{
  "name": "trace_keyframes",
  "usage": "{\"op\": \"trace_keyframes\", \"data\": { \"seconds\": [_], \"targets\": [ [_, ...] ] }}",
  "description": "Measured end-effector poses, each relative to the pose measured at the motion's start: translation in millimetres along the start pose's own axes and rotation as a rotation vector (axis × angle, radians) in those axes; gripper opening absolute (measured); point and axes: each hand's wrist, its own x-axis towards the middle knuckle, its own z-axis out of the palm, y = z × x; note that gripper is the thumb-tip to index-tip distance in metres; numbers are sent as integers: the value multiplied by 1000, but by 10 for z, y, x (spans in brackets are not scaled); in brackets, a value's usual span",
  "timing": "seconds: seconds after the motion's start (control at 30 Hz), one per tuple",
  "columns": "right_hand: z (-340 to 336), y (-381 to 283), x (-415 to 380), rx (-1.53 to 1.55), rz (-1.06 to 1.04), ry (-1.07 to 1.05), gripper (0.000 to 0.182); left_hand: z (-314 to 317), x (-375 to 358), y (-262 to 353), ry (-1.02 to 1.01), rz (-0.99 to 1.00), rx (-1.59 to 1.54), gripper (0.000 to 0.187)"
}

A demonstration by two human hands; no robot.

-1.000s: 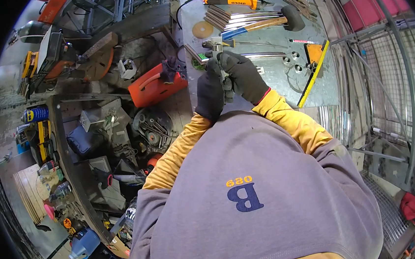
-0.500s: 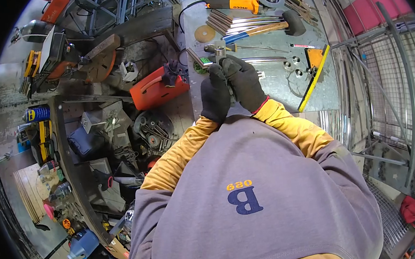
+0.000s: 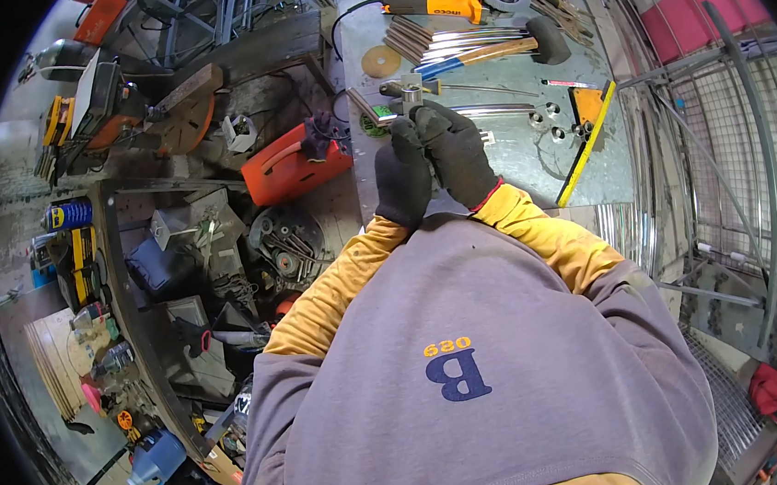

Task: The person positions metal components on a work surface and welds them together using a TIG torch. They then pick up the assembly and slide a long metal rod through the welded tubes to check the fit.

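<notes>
My left hand (image 3: 403,178) and my right hand (image 3: 457,151), both in dark gloves, are close together at the front of the metal workbench (image 3: 512,172). Their fingers are closed around the lower part of a small shiny metal piece (image 3: 412,94) that stands out beyond the fingertips. How each hand grips it is partly hidden by the gloves. Short brown bars (image 3: 365,108) lie just left of the piece. Behind it, a screwdriver (image 3: 431,86) lies across the bench, and long shiny tubes (image 3: 497,110) extend to the right of my fingers.
An orange grinder (image 3: 455,2), a mallet (image 3: 550,40) and a round tan disc (image 3: 381,61) lie farther back. On the right are metal rings (image 3: 554,109), an orange square (image 3: 589,106) and a yellow ruler (image 3: 587,146). A red case (image 3: 294,165) is left of the bench.
The view has shifted very slightly. Both hands keep nearly the same pose around the metal piece.
</notes>
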Motion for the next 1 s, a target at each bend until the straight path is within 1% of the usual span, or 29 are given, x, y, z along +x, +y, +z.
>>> {"op": "trace_keyframes", "data": {
  "seconds": [0.03,0.1,0.13,0.2,0.23,0.3,0.33,0.37,0.43,0.47,0.53,0.57,0.63,0.67,0.73,0.77,0.83,0.87,0.93,1.0],
  "targets": [
    [-9,10,4,0,-1,1,39,-25,10,18,-2,0,0,81],
    [-47,19,14,-61,59,10,47,-84,51,41,-73,-5,50,79],
    [-66,35,43,-61,58,16,47,-65,80,-17,-79,-4,51,79],
    [-62,9,108,-91,73,-52,68,-24,137,-107,-66,-129,-346,74],
    [-63,-45,99,-92,73,-47,68,-71,135,-114,-71,-130,-346,74],
    [-67,-165,66,-249,190,-1,88,-221,107,-123,-367,-302,-731,59],
    [-168,-51,104,-227,230,-72,92,-175,116,-124,-291,-360,-758,58],
    [-176,-3,116,-226,232,-73,92,-170,104,-121,-290,-362,-758,58],
    [-143,40,140,25,252,-65,93,-165,91,-63,-262,-362,-786,59],
    [-144,83,159,26,252,-66,93,-154,90,-61,-261,-362,-786,59],
    [-140,153,184,147,240,-36,94,-140,92,-82,-229,-335,-780,60],
    [-164,172,177,148,240,-37,94,-156,90,-94,-229,-334,-779,60],
    [-166,108,155,69,263,-25,92,-202,95,-98,-267,-427,-751,58],
    [-147,86,152,70,262,-28,92,-209,97,-97,-265,-424,-750,58],
    [-75,7,143,146,244,-25,91,-224,91,-59,-250,-483,-687,58],
    [-100,38,148,147,243,-27,91,-227,93,-66,-249,-482,-686,58],
    [-161,100,164,183,313,-53,90,-224,98,-77,-274,-469,-705,58],
    [-184,137,170,184,313,-54,90,-208,96,-84,-274,-469,-705,58],
    [-179,138,172,254,290,-115,88,-165,87,-46,-238,-375,-713,58],
    [-174,117,161,219,280,-105,88,-164,87,-47,-235,-359,-700,57]
  ]
}}
